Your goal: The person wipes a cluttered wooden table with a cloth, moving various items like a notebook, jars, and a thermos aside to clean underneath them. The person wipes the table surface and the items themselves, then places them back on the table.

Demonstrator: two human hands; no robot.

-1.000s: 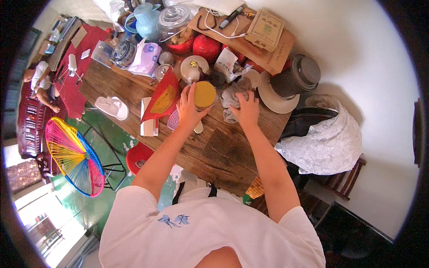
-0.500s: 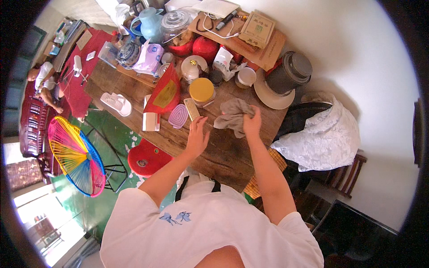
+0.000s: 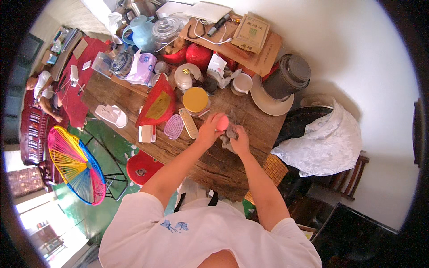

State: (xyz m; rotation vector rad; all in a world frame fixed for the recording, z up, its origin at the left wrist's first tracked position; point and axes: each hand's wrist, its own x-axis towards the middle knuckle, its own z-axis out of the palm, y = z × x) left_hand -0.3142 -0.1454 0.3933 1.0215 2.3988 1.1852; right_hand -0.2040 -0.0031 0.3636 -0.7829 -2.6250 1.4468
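My left hand (image 3: 210, 129) is closed around a small round coral-pink object (image 3: 222, 123) that looks like a lid or cap. What lies beneath it is hard to make out. My right hand (image 3: 240, 141) grips a crumpled grey cloth (image 3: 227, 144), which touches or nearly touches the pink object. Both hands are over the near part of the wooden table (image 3: 223, 174). Left of my left hand lie a pale remote control (image 3: 188, 123) and a purple oval coiled mat (image 3: 174, 127). A jar with a yellow lid (image 3: 195, 99) stands just beyond.
A red conical hat-shaped thing (image 3: 157, 106), a white slipper-shaped object (image 3: 111, 115) and a lidded teapot (image 3: 185, 76) share the table. Far right, a dark pot (image 3: 286, 78) sits by a pale plate (image 3: 273, 102). A red stool (image 3: 143, 167) is below the left edge. Another person (image 3: 43, 91) sits far left.
The pink object has come into view in my left hand, which was open beside the remote control. My right hand has drawn the grey cloth nearer and leftward, so both hands now meet.
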